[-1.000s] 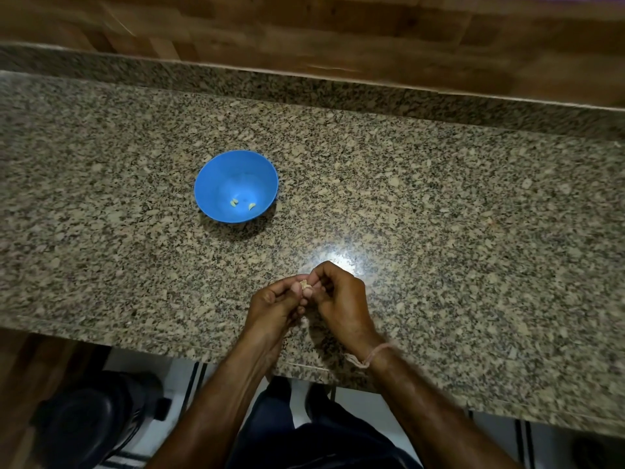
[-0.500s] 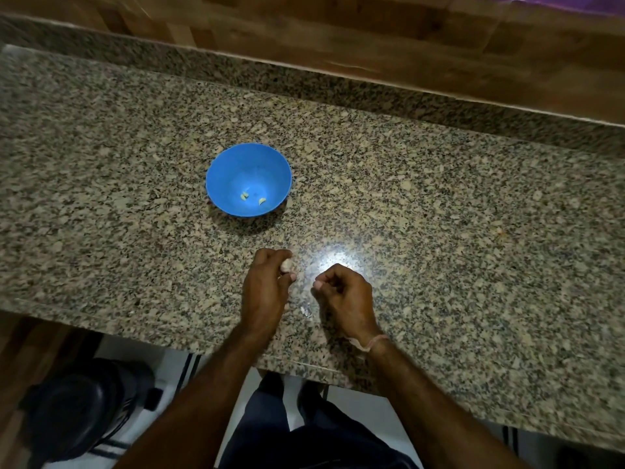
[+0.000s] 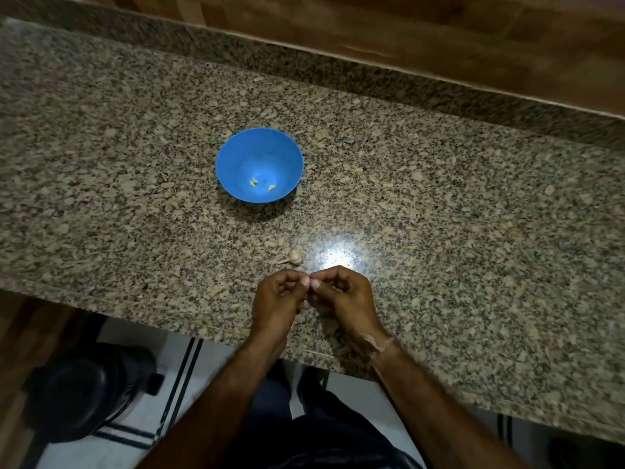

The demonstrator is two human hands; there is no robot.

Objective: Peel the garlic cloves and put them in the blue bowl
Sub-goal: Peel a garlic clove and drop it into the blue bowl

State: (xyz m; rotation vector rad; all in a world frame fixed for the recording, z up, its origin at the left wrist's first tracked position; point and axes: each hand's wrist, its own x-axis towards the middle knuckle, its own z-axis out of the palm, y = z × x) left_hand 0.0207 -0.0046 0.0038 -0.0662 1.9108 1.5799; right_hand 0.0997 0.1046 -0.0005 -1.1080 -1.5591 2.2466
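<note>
The blue bowl stands on the granite counter, with two peeled garlic cloves lying in its bottom. A small garlic bulb lies on the counter between the bowl and my hands. My left hand and my right hand meet fingertip to fingertip just in front of the bulb, near the counter's front edge. Together they pinch a small garlic clove, which the fingers almost wholly hide.
A raised granite ledge and a wooden wall close off the back of the counter. Below the front edge, a black round object stands on the floor at the left. A bright light reflection sits right of the bulb.
My left hand carried the garlic bulb forward, set it on the counter and came back to my right hand. The two hands now pinch the small clove together.
</note>
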